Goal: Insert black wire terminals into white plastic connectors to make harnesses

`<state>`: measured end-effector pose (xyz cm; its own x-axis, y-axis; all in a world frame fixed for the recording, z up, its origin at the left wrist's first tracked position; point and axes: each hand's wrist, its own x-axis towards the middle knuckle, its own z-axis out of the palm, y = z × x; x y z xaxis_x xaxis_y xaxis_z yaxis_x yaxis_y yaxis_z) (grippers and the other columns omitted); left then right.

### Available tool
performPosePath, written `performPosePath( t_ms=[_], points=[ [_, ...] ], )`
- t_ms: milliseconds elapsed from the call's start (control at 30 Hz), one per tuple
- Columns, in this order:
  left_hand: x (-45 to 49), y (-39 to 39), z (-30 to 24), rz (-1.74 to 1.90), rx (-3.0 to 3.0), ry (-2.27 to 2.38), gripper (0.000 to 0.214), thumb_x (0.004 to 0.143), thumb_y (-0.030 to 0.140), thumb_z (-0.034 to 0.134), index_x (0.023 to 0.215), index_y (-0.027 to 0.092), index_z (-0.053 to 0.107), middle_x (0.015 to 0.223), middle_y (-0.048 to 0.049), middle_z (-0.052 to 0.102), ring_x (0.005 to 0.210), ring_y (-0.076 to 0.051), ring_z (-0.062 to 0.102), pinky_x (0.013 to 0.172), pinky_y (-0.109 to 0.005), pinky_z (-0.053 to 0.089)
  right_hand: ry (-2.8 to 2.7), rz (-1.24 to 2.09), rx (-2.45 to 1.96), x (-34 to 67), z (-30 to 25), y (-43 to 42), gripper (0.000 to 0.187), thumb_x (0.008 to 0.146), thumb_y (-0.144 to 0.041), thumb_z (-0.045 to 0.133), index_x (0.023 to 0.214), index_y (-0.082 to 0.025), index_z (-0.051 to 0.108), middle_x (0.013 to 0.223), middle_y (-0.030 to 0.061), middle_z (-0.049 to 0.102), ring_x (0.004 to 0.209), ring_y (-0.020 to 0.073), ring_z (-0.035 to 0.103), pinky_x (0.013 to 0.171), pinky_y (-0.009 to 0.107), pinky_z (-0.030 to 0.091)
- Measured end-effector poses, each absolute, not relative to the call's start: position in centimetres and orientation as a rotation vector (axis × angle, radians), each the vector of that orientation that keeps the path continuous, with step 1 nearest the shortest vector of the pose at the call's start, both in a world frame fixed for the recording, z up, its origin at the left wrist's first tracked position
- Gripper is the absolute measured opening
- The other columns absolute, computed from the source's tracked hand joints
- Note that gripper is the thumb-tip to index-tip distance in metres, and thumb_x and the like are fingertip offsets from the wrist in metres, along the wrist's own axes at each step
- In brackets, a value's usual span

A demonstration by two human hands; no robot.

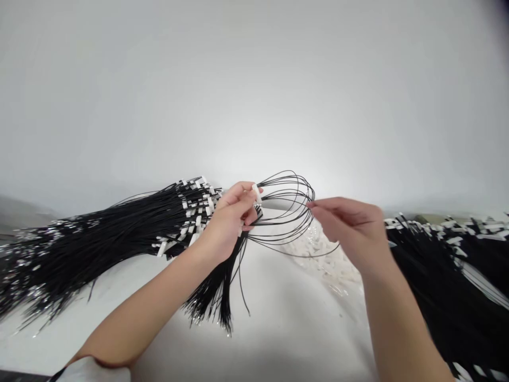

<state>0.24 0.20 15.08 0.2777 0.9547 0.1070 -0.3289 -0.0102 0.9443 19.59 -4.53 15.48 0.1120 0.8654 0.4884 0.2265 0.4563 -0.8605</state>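
My left hand [234,215] is closed around a white plastic connector [256,192] and a bunch of thin black wires. From the connector several wires [294,193] arc to the right in wide loops and curve back under the hand. The loose tail of the bunch [222,289] hangs below my left hand, with shiny tips at its lower end. My right hand [350,225] is to the right of the loops, thumb and forefinger pinched together on a black wire at the loops' right edge. The exact tip of that wire is hidden by the fingers.
On the left lies a large pile of black wire harnesses [115,233] with white connectors. More black harnesses [433,286] lie at the right. A clear plastic bag of white connectors [330,265] sits between, on the white table surface [278,318]. A pale wall [254,95] rises behind.
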Motion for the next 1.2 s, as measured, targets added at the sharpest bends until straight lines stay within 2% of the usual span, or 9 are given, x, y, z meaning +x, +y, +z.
performPosePath(
  t_ms=[100,167,533,700,1200],
  points=[
    [0.5,0.0,14.8,1.137,1.174,0.736,0.009,0.077,0.028,0.054,0.083,0.021,0.054,0.091,0.0007,0.052,0.046,-0.001,0.035,0.039,-0.017,0.022,-1.666,0.412,-1.131,18.3,14.7,-4.5,0.010,0.073,-0.022,0.061,0.080,-0.022,0.068,0.067,0.0008,0.062,0.054,0.0086,0.048,0.046,0.023,0.036],
    [0.7,-0.1,14.7,1.120,1.185,0.735,0.010,0.078,0.028,0.054,0.084,0.021,0.053,0.086,0.0011,0.051,0.045,-0.001,0.035,0.040,-0.018,0.023,-1.745,0.311,-1.133,17.7,14.4,-4.5,0.011,0.076,-0.021,0.058,0.080,-0.022,0.068,0.064,-0.0003,0.060,0.053,0.0080,0.046,0.047,0.023,0.036],
    [1.0,-0.5,14.8,1.067,1.232,0.706,0.010,0.078,0.027,0.054,0.085,0.020,0.054,0.057,0.0046,0.041,0.042,-0.004,0.034,0.040,-0.020,0.019,-1.841,0.107,-1.159,17.5,14.1,-4.5,0.012,0.078,-0.021,0.054,0.077,-0.021,0.066,0.057,-0.0015,0.052,0.050,0.0077,0.040,0.048,0.023,0.034],
    [1.0,-0.5,14.7,1.061,1.249,0.702,0.011,0.080,0.029,0.052,0.086,0.020,0.053,0.057,0.0048,0.040,0.043,-0.004,0.034,0.042,-0.020,0.018,-1.874,0.080,-1.175,17.5,14.1,-4.6,0.012,0.078,-0.020,0.054,0.076,-0.020,0.066,0.055,-0.0023,0.048,0.050,0.0073,0.037,0.048,0.022,0.032],
    [0.9,-0.4,14.7,1.015,1.182,0.685,0.009,0.080,0.028,0.051,0.083,0.020,0.053,0.059,0.0047,0.039,0.043,-0.004,0.033,0.041,-0.019,0.020,-1.888,0.051,-1.171,17.6,14.0,-4.5,0.013,0.078,-0.019,0.053,0.077,-0.021,0.066,0.055,-0.0019,0.048,0.051,0.0077,0.039,0.047,0.022,0.031]
  ],
)
